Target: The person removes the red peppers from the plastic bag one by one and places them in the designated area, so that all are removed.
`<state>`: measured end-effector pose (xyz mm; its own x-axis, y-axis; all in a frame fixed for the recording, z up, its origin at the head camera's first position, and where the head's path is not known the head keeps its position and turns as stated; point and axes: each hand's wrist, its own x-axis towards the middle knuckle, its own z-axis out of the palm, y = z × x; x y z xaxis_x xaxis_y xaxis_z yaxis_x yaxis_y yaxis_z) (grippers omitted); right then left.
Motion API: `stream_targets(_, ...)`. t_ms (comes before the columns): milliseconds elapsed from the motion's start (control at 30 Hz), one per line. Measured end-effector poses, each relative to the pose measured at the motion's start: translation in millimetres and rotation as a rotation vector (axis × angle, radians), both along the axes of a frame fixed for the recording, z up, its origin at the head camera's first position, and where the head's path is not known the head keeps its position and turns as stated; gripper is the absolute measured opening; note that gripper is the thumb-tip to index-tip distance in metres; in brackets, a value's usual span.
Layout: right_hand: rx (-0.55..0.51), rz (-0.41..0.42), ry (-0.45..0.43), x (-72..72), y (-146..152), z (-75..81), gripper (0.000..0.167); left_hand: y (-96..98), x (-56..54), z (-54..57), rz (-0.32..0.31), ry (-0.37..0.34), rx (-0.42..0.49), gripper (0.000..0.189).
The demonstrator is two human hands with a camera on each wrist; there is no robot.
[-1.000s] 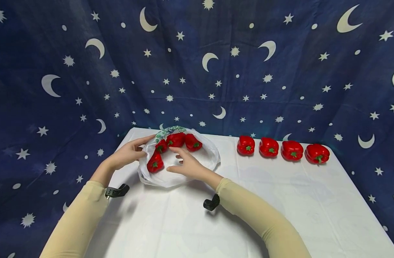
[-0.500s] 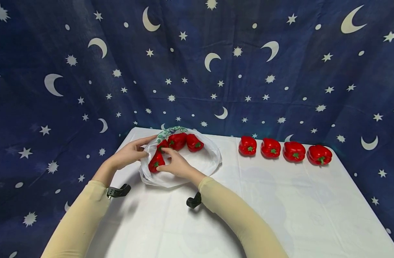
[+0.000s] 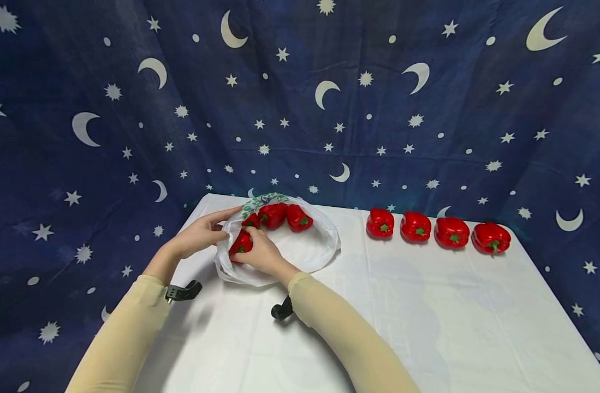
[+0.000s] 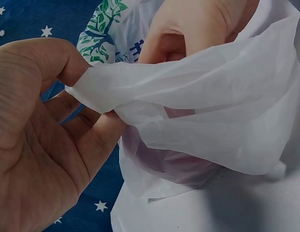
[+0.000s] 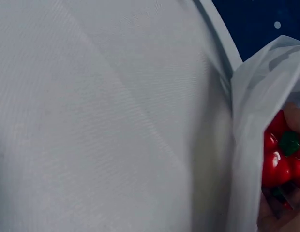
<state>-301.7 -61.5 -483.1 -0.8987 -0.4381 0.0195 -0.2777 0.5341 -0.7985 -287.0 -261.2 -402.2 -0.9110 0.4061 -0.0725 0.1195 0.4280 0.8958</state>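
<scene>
A white plastic bag with a green leaf print lies open-mouthed on the table, several red bell peppers inside it. My left hand pinches the left rim of the bag, its thumb and fingers on the film in the left wrist view. Inside the bag, my right hand grips the nearest red bell pepper, thumb on one side and fingers on the other. The right wrist view shows that pepper's green stem between thumb and fingers. Three other peppers sit along the bag's far left side.
A row of several red bell peppers stands at the back right of the white-covered table. Behind and at the left hangs a dark blue curtain with moons and stars.
My right hand has moved left inside the bag, from above its middle to the nearest pepper, and closed round it. My left hand keeps its hold on the rim.
</scene>
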Motion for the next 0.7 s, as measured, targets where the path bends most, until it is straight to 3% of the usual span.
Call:
stream_targets(333, 0.071, 0.002, 0.054, 1.2, 3.5, 2.2, 0.079, 0.5, 0.3, 0.6, -0.015, -0.015, 0.027, 0.068)
stream_targets(700, 0.038, 0.02, 0.013, -1.8, 51.2, 3.4, 0.081, -0.9, -0.5, -1.9, -0.014, -0.021, 0.023, 0.068)
